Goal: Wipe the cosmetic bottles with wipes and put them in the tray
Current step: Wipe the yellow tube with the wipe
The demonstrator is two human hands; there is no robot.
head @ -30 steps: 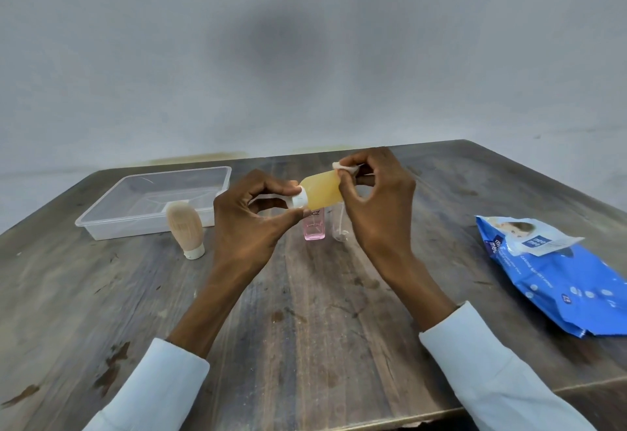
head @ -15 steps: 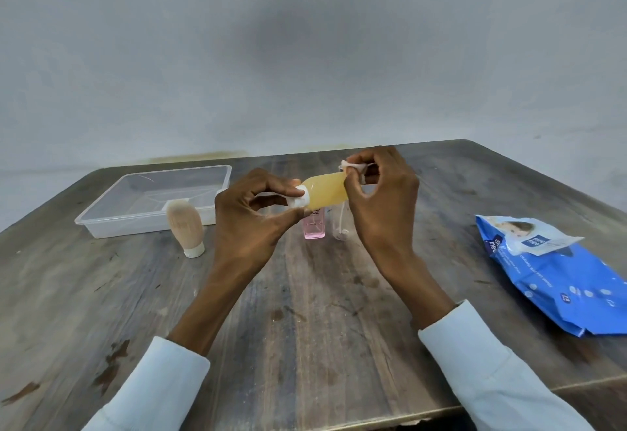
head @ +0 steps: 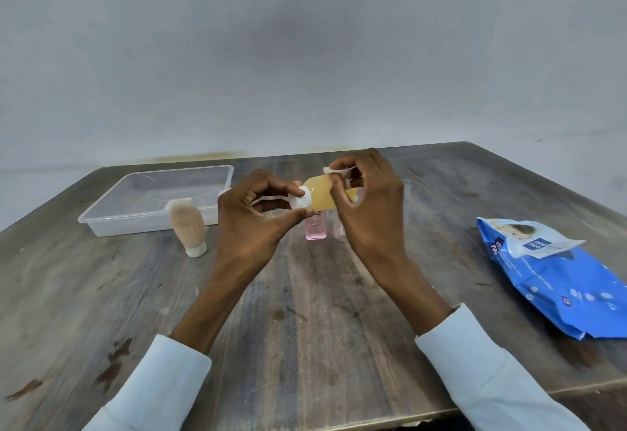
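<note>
A: Way to the tray (head: 101, 223)? The beige bottle (head: 188, 229) stands right at its near wall, blocking the right half. Left half is open table (head: 84, 294).

B: Centre's crowded: the pink bottle (head: 316, 228) and maybe a clear bottle (head: 339, 232), mostly hidden, stand under the hands. The wipes pack (head: 559, 278) takes the right edge; bare wood between.

Plain room: worn wooden table (head: 305, 311) against a bare grey wall (head: 305, 57).
</note>
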